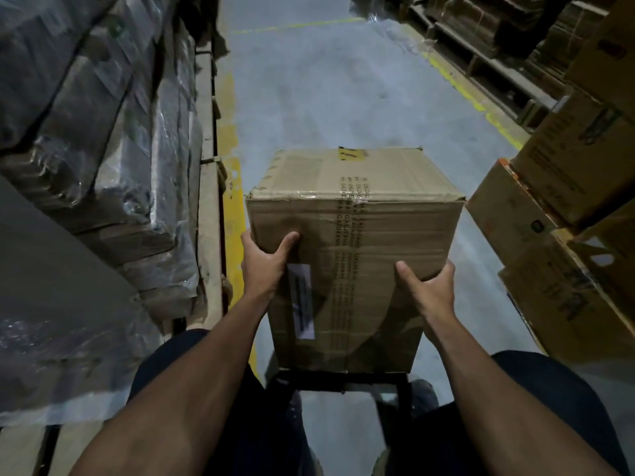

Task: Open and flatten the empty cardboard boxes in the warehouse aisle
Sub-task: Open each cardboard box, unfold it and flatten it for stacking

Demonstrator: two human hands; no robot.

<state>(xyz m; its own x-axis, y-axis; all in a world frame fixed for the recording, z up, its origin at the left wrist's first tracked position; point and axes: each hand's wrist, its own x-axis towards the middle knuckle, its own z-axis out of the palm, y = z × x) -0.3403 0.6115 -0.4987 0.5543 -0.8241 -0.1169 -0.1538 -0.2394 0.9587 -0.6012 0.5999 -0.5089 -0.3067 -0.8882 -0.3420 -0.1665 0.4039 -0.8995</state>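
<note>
Now, box: 1 closed cardboard box (354, 235) stands upright in the middle of the aisle, its bottom edge resting on a low black frame (343, 379) close in front of the person's knees.
Box surface: printed tape (350, 221) runs across the top and down the near face; a white label (301, 300) is stuck at the left of the near face; a yellow sticker (350, 154) sits at the far edge of the top.
Left hand: the left hand (264, 266) grips the near left vertical edge of the box, thumb pressed on the near face, fingers wrapped round onto the left side.
Right hand: the right hand (429, 286) holds the near right vertical edge, thumb on the near face, fingers curled round the right side, out of view.
Floor: grey concrete floor (326, 91) with yellow painted lines (233, 214) along both sides of the aisle.
Left side: pallet loads wrapped in clear film (103, 139) line the left edge of the aisle.
Right side: stacked cartons (563, 207) stand just beside the box, not touching it; further racking shows behind, too dark to read.
Person: 2 bare forearms and dark trousers (268, 434) fill the lower edge of the view.
</note>
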